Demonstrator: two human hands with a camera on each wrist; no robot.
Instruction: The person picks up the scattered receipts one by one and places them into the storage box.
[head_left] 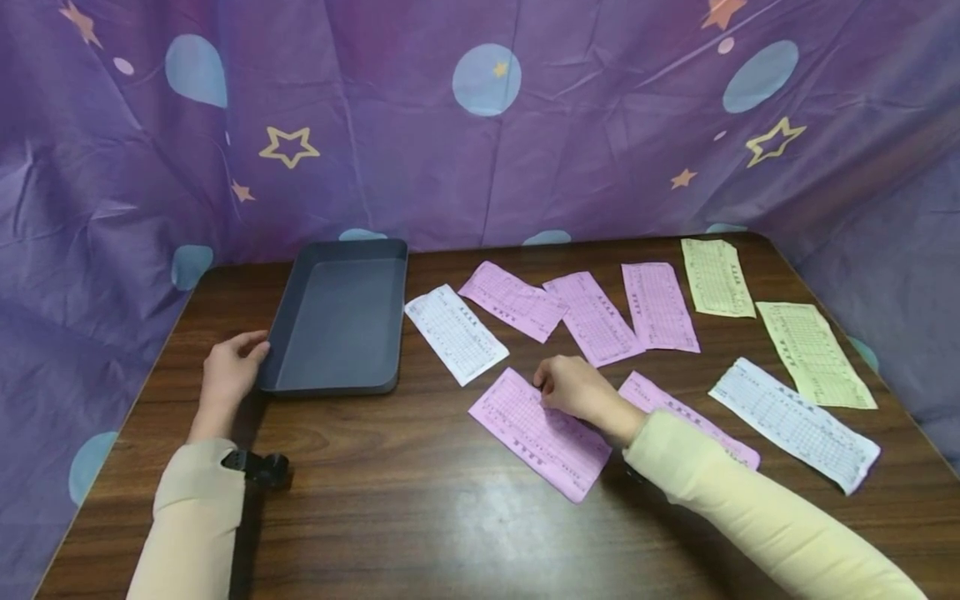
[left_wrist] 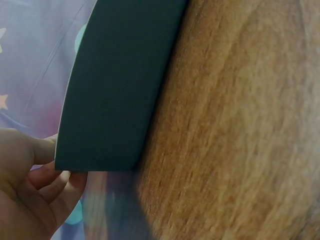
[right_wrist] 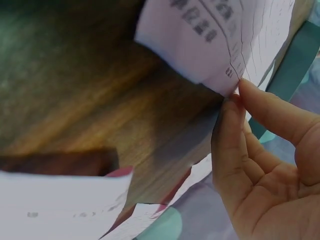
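Note:
My left hand point(head_left: 228, 371) pinches the near left corner of a dark grey rectangular tray point(head_left: 333, 325). In the left wrist view the thumb and fingers sit on either side of the tray's wall point(left_wrist: 112, 90). With thumb and index finger, my right hand point(head_left: 579, 389) pinches the edge of a pink printed paper slip point(head_left: 525, 437) in front of the other slips. The right wrist view shows the held slip point(right_wrist: 200, 45) with its edge between the fingertips, raised off the wood there. Another pink slip point(head_left: 693, 417) lies partly hidden behind the right forearm.
Three more pink slips point(head_left: 660, 307) lie farther back on the brown wooden table point(head_left: 360, 500). A white slip point(head_left: 456, 333) is right of the tray, and another white one point(head_left: 795, 421) at the right. Two yellow-green slips point(head_left: 718, 277) lie back right. A purple patterned curtain point(head_left: 420, 150) hangs behind.

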